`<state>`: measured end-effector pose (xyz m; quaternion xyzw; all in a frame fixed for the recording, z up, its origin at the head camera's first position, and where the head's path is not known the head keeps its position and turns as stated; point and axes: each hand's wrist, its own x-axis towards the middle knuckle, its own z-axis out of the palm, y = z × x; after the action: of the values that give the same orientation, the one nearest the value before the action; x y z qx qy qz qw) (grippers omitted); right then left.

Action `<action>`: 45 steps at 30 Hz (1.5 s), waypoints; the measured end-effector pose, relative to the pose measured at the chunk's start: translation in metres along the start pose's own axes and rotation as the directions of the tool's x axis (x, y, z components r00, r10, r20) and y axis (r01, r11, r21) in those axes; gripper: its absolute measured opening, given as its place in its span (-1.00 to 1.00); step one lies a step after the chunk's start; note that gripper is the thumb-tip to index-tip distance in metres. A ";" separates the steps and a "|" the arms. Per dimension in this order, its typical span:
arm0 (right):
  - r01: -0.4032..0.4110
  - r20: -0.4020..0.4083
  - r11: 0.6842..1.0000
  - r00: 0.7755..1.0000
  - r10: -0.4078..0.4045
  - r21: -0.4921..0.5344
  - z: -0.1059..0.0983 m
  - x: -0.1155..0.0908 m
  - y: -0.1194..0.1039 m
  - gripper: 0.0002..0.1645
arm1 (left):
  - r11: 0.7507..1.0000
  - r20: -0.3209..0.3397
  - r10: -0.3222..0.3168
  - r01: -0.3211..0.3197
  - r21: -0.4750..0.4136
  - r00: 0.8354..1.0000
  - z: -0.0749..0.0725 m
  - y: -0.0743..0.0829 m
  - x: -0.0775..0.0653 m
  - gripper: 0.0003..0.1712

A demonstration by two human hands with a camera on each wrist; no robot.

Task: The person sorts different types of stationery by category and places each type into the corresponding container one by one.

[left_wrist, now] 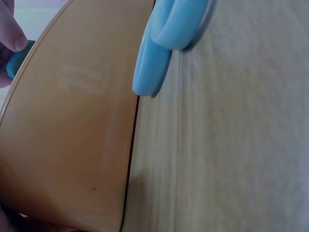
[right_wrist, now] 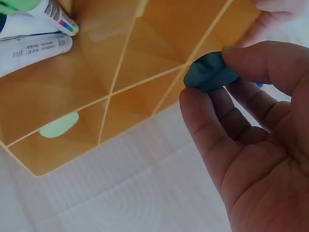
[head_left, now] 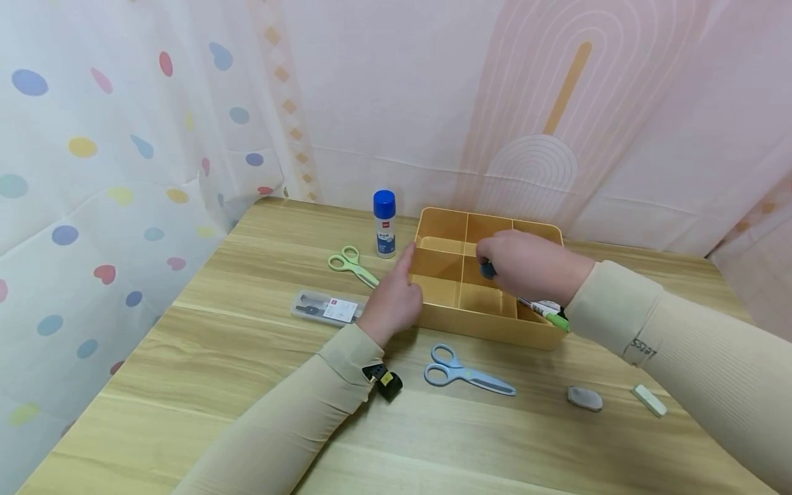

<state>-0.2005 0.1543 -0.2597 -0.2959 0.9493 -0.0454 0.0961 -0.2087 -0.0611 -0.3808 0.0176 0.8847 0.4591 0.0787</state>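
My right hand (head_left: pixel 532 265) is above the yellow divided organizer box (head_left: pixel 489 328), its thumb and fingers pinching a small dark teal piece (right_wrist: pixel 210 72) with a rounded, dented surface. The right wrist view shows the piece held over the open compartments; its exact kind is unclear. At the box's left side, my left hand (head_left: pixel 394 302) touches the wall, the index finger stretched along the edge. Markers (head_left: pixel 544 313) lie in the front right compartment, partly hidden by my right arm. A pale green rounded object (right_wrist: pixel 60 125) sits in a back corner compartment.
Blue scissors (head_left: pixel 460 373) lie before the box, with a grey eraser (head_left: pixel 584 398) and a pale green bar (head_left: pixel 650 400) to their right. On the left are a glue stick (head_left: pixel 385 227), green scissors (head_left: pixel 351 262) and a clear compass case (head_left: pixel 324 307). A curtain (head_left: pixel 383 89) hangs behind.
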 end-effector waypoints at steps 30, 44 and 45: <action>0.082 0.169 0.981 0.984 -0.052 -0.174 0.035 0.034 0.009 -0.87 | 1.000 -0.001 -0.004 0.004 0.004 1.000 0.008 0.002 0.003 -0.11; 0.130 0.208 0.975 0.974 -0.091 -0.183 0.047 0.037 0.015 -0.92 | 1.000 -0.003 -0.005 0.005 -0.003 1.000 0.008 0.004 0.002 -0.11; 0.132 0.208 0.974 0.974 -0.093 -0.185 0.047 0.037 0.015 -0.91 | 1.000 -0.003 -0.006 0.006 -0.001 1.000 0.008 0.004 0.002 -0.11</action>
<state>-0.2286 0.1441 -0.3140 -0.3606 0.9164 0.0732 0.1575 -0.2099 -0.0519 -0.3828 0.0141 0.8847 0.4593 0.0786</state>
